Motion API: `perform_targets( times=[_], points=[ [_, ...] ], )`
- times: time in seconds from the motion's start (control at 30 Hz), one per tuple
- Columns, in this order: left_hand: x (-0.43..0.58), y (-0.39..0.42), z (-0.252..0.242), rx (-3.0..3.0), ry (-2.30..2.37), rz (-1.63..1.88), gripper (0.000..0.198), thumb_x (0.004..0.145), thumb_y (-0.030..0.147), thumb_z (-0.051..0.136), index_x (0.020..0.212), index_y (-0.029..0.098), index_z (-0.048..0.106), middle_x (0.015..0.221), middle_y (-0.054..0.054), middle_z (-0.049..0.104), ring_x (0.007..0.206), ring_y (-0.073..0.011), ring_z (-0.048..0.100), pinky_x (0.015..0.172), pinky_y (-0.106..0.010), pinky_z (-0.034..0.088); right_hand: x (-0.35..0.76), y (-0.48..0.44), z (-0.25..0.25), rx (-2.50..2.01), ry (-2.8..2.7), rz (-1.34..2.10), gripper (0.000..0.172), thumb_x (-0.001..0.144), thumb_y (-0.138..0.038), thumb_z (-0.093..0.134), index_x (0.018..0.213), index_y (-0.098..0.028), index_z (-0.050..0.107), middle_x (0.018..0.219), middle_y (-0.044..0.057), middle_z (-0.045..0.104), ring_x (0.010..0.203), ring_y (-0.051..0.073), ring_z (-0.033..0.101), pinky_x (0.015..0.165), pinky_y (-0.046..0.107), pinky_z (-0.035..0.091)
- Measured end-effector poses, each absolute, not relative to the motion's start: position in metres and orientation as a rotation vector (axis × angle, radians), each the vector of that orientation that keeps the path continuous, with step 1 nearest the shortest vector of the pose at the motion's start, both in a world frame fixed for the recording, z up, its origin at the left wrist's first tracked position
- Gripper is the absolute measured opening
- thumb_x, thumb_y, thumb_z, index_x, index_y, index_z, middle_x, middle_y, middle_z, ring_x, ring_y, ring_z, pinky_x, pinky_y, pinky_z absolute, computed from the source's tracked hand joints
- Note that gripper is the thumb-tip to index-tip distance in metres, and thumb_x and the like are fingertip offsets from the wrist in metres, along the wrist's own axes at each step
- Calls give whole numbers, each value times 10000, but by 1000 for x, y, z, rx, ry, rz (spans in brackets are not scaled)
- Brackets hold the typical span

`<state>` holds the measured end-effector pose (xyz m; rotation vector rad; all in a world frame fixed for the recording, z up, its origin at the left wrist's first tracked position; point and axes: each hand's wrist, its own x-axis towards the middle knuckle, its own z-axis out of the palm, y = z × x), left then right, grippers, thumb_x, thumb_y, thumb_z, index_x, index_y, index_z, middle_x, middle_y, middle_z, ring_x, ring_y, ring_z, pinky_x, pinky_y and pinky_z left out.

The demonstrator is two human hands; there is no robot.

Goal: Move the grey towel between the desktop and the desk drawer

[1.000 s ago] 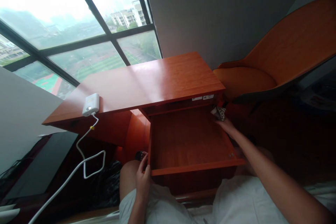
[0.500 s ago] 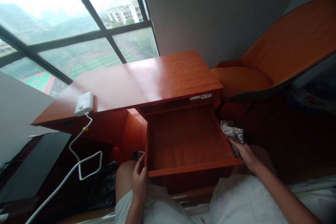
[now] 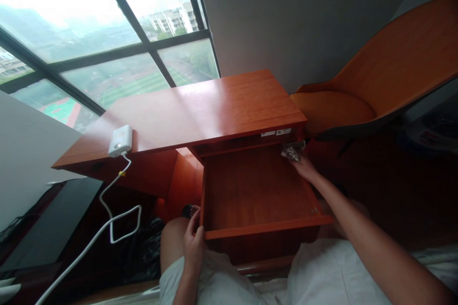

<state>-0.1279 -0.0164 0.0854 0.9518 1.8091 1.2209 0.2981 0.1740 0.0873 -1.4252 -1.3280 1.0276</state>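
Note:
A reddish wooden drawer (image 3: 257, 190) is pulled out of the desk (image 3: 229, 105) above my lap, its bottom bare. My left hand (image 3: 194, 240) grips the drawer's front left corner, thumb near the front edge and fingers along the outer side. In my right hand (image 3: 304, 167) is a crumpled grey-and-white patterned cloth (image 3: 292, 151). The hand reaches over the drawer's right side wall, and the cloth lies at the back right corner, close under the desktop. My fingers are partly hidden by the cloth.
A white power adapter (image 3: 120, 140) sits on the desktop, its white cable (image 3: 107, 219) hanging down to the left. An orange chair (image 3: 336, 107) stands at the right of the desk. A window (image 3: 125, 71) is behind. A dark panel (image 3: 60, 219) lies at the left.
My right hand has moved the cloth from outside the drawer's right side, near the front, to its back right corner. My left hand stays on the front left corner.

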Motion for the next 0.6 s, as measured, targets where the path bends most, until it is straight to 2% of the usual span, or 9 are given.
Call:
perform_targets(
  times=[0.13, 0.3, 0.43, 0.6],
  points=[
    [-132, -18, 81, 964, 1808, 1225, 557, 701, 306, 601, 1235, 156, 647, 1297, -112, 654, 1298, -318, 524, 1118, -419, 382, 303, 145, 75, -1469, -1514, 842, 393, 795, -438, 575, 1152, -283, 635, 1308, 46, 623, 1290, 242, 510, 1172, 466, 314],
    [-129, -17, 83, 964, 1820, 1247, 542, 694, 298, 596, 1213, 150, 651, 1273, -119, 665, 1263, -316, 550, 1104, -426, 396, 320, 79, 60, -1547, -1309, 912, 506, 726, -514, 648, 1154, -245, 638, 1412, 98, 552, 1342, 296, 481, 1186, 489, 309],
    [-123, -15, 89, 937, 1847, 1264, 514, 677, 299, 592, 1163, 152, 668, 1229, -111, 687, 1234, -315, 573, 1080, -417, 426, 341, 19, 66, -1624, -1073, 1131, 546, 660, -531, 720, 1132, -263, 665, 1312, 78, 663, 1301, 332, 533, 1180, 518, 333],
    [-120, -14, 90, 890, 1834, 1279, 512, 706, 317, 583, 1187, 155, 652, 1291, -103, 655, 1281, -303, 540, 1104, -389, 409, 355, -21, 89, -1749, -894, 1224, 386, 660, -516, 722, 954, -268, 752, 1113, 64, 763, 1198, 347, 619, 1147, 491, 406]
  ],
)
